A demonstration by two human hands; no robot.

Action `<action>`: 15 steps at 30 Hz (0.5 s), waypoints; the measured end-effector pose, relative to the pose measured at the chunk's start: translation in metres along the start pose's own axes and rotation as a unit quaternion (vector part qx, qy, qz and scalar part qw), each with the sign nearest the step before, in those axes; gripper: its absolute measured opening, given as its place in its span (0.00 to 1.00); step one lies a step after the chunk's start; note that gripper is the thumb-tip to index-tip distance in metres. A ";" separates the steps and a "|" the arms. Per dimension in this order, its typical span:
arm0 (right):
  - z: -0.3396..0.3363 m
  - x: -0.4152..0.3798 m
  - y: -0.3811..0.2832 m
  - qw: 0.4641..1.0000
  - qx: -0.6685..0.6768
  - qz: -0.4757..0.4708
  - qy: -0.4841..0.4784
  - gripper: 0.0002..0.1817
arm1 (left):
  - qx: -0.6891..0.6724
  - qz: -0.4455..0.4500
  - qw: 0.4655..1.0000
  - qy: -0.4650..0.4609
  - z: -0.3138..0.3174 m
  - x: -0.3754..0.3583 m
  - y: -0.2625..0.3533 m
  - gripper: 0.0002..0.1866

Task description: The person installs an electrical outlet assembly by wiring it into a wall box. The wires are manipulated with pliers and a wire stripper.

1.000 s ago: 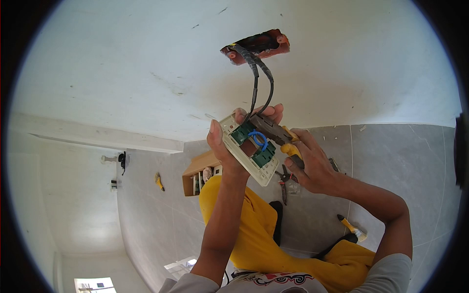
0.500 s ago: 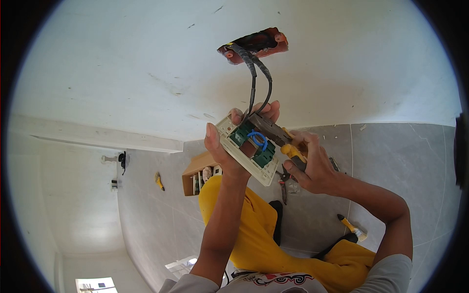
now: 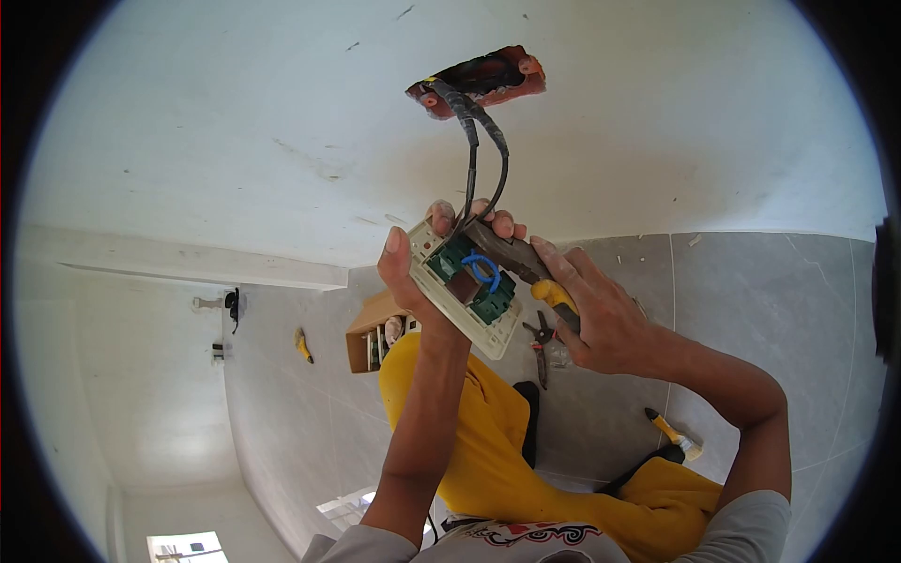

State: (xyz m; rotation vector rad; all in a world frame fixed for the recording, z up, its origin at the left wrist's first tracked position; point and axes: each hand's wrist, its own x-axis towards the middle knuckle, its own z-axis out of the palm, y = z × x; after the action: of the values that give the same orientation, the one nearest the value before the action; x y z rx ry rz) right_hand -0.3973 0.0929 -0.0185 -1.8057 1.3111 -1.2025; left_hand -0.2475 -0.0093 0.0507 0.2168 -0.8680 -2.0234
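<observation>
My left hand (image 3: 422, 291) grips a white wall socket plate (image 3: 490, 340), its back with green terminal blocks (image 3: 492, 304) turned up. A loop of blue wire (image 3: 482, 270) joins the blocks. Two black cables (image 3: 505, 164) run from the red wall box (image 3: 530, 77) down to the plate's upper edge. Closed around the yellow handles of a pair of pliers (image 3: 511, 255) is my right hand (image 3: 605, 310). The dark jaws lie against the plate's upper edge, where the cables arrive; the exact bite is hidden.
On the grey tiled floor (image 3: 601, 422) lie red-handled cutters (image 3: 540, 352), a brush (image 3: 674, 433) and a yellow-handled tool (image 3: 302, 345). A cardboard box (image 3: 361, 347) with parts stands beside my yellow-trousered knee. The white wall (image 3: 282, 103) rises ahead.
The socket plate, both hands and the pliers have shifted slightly left in view. My right hand's fingers now stretch further forward along the pliers, and the handles look closer together.
</observation>
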 end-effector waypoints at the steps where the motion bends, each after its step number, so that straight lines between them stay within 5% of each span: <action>1: 0.001 -0.001 0.001 1.000 0.000 0.001 0.000 0.49 | 0.018 -0.004 1.000 -0.003 -0.001 -0.001 0.001 0.23; 7: -0.004 -0.001 0.007 1.000 0.013 0.002 -0.021 0.48 | 0.090 -0.030 0.995 0.004 0.006 -0.004 0.006 0.21; 9: 0.006 -0.004 0.014 0.993 0.092 0.017 0.078 0.45 | 0.101 -0.046 0.994 0.010 0.005 -0.003 0.009 0.21; 12: 0.004 0.001 0.009 0.996 0.023 -0.043 0.076 0.40 | 0.121 -0.057 0.989 -0.064 -0.005 0.003 0.016 0.20; 15: -0.012 0.001 0.001 1.000 -0.006 -0.004 0.009 0.40 | 0.191 -0.097 0.972 -0.100 -0.011 0.005 0.031 0.19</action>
State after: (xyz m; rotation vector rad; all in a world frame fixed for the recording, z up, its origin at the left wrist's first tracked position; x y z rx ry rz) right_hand -0.4088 0.0917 -0.0143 -1.8140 1.3237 -1.2207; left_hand -0.2245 -0.0301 0.0634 0.3274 -1.4126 -2.0655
